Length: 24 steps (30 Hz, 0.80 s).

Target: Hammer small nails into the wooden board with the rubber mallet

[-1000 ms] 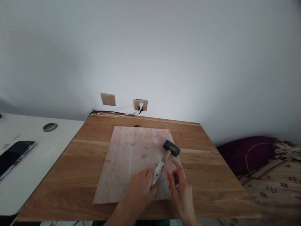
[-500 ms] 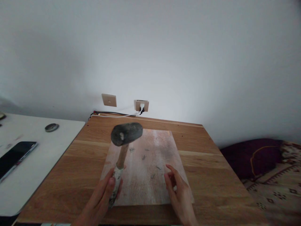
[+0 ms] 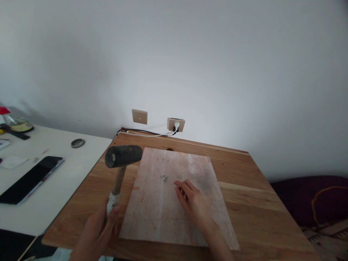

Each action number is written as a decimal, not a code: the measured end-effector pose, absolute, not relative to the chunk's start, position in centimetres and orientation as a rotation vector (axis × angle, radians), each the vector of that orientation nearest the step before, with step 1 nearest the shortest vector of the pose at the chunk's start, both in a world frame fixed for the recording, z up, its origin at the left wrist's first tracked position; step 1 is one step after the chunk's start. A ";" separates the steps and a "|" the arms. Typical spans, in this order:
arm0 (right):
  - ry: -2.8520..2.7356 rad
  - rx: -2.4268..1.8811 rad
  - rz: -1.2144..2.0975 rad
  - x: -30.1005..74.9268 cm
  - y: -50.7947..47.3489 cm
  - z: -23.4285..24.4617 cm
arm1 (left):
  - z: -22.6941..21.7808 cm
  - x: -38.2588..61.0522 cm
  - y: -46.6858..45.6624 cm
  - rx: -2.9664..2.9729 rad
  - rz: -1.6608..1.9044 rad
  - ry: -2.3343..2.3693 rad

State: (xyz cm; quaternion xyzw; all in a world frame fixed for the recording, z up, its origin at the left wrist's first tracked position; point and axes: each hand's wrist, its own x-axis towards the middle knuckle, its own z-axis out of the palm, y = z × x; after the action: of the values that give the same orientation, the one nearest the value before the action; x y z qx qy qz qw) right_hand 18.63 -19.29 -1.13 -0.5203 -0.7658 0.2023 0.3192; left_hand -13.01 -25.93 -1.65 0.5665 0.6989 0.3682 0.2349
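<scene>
A: Head view, status?
B: Left hand (image 3: 99,226) closed round the rubber mallet (image 3: 119,177), its head raised left of the plywood board (image 3: 163,221). Right hand (image 3: 194,203) rests half-curled on the board beside the nails (image 3: 164,178); pinch undeterminable.
A: Step?
B: Probably nail placement; striking requires one nail upright, fingertips clear

Plain white wall (image 3: 217,54), brightest around the middle. A light oak-brown wooden table (image 3: 258,203) sits against it, with a smooth white desk (image 3: 73,170) just beside it on the left. A beige square switch plate (image 3: 139,116) and a beige wall socket (image 3: 176,124) sit just above the tabletop.
</scene>
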 end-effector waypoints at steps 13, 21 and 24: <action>-2.628 -1.441 0.395 12.4 -11.8 1.1 | -1.6 -17.5 -24.3 1.407 1.219 2.009; -2.576 -1.457 0.568 12.4 -9.6 0.8 | -0.8 -15.3 -22.1 1.484 0.856 1.945; -2.464 -1.409 0.638 12.7 -8.2 0.2 | 0.0 -14.9 -21.7 1.522 0.815 1.927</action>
State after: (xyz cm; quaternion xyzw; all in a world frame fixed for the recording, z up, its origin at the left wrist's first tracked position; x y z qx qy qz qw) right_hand 12.73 -8.17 0.19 -0.4809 -0.8413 0.2178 0.1158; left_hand -14.93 -21.69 -0.03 0.5658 0.7164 0.3031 0.2735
